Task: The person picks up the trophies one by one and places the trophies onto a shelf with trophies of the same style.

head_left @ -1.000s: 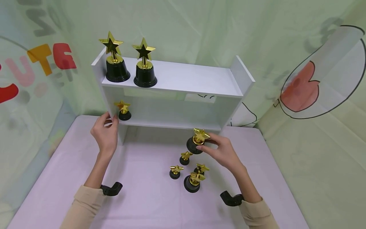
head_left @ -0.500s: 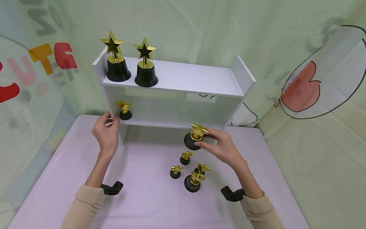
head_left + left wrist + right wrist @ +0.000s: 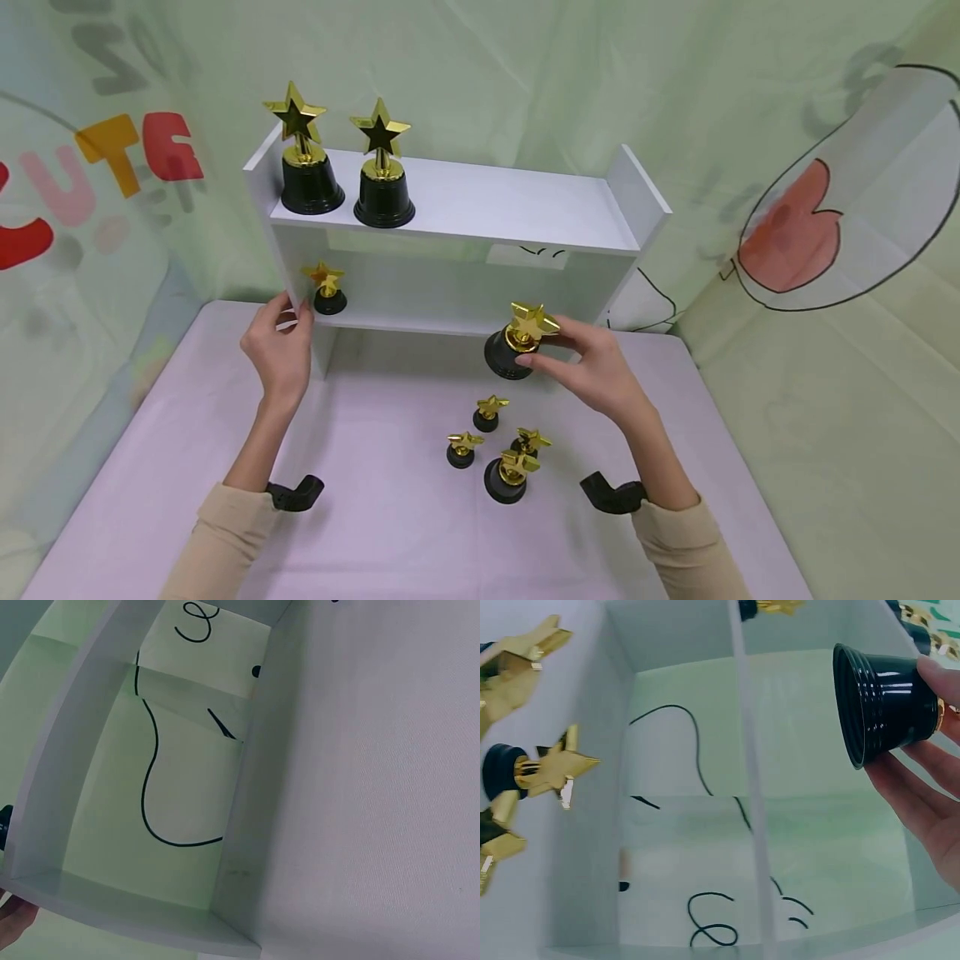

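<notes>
My right hand (image 3: 592,367) holds a gold star trophy (image 3: 512,354) by its black base, in front of the right end of the middle board of the white shelf (image 3: 495,204). The right wrist view shows the underside rim of that trophy's base (image 3: 885,705) tilted sideways. My left hand (image 3: 281,346) grips the front edge of the shelf's left side panel; only its fingertips (image 3: 15,919) appear in the left wrist view. Near it, a small star trophy (image 3: 328,298) stands on the middle board. Two big star trophies (image 3: 311,185) (image 3: 383,198) stand upright on the top board.
On the pale tablecloth (image 3: 390,533), in front of the shelf, stand several star trophies: small ones (image 3: 486,419) (image 3: 461,456) (image 3: 528,442) and a larger one (image 3: 505,486). A green curtain (image 3: 465,75) hangs behind the shelf.
The right hand has raised the trophy from just above the table trophies toward the middle board. The left hand stays at the shelf's side panel.
</notes>
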A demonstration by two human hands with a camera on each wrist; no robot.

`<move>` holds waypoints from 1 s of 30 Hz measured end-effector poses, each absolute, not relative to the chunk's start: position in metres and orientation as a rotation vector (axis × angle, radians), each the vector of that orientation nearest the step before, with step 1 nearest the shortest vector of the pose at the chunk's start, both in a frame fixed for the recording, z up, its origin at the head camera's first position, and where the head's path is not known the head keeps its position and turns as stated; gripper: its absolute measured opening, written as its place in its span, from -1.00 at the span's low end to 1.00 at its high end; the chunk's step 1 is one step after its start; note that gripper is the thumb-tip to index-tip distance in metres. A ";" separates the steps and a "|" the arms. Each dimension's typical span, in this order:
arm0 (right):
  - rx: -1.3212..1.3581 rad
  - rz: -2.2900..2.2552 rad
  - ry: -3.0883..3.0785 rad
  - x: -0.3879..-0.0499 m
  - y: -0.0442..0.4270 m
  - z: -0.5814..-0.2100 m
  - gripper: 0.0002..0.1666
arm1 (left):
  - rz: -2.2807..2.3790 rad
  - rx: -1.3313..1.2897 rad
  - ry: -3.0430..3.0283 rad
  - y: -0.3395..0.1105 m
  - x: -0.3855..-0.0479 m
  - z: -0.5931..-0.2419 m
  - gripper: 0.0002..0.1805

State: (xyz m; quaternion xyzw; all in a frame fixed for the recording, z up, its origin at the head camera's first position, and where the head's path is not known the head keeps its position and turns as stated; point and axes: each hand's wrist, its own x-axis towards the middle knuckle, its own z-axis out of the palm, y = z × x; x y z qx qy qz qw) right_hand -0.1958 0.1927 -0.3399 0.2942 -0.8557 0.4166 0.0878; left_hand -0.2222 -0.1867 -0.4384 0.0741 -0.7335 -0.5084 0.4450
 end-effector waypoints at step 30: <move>1.002 1.338 -2.418 -0.212 0.176 -0.291 -0.58 | -1.275 0.193 -1.808 -0.184 -0.221 -0.438 -0.75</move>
